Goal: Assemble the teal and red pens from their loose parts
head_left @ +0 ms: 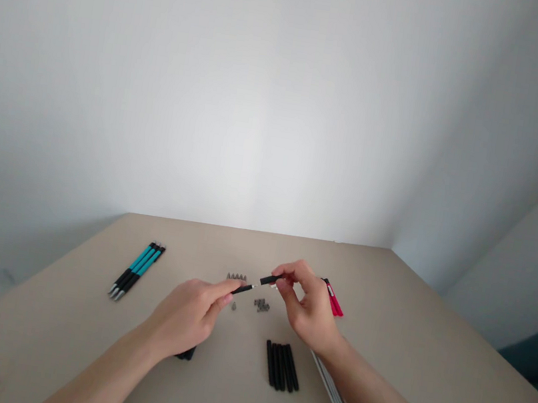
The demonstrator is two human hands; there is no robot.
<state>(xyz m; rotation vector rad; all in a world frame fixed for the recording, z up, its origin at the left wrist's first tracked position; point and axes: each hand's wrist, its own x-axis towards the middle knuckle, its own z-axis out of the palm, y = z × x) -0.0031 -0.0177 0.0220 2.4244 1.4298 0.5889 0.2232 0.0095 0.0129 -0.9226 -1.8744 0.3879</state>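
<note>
My left hand (191,314) is closed in a pinch on a black pen barrel (243,288) whose thin tip points right; the barrel's back end shows below my wrist. My right hand (308,308) is closed on a short black pen piece (271,280), held just right of and slightly above that tip. The two parts are close but apart. Both hands hover over the middle of a beige table (404,343).
Three teal-and-black pens (137,271) lie at the left. Several black tubes (281,366) lie near the front, thin silver rods (334,393) beside my right forearm, red parts (334,299) behind my right hand. Small metal cones (236,277) and springs (261,305) sit centre.
</note>
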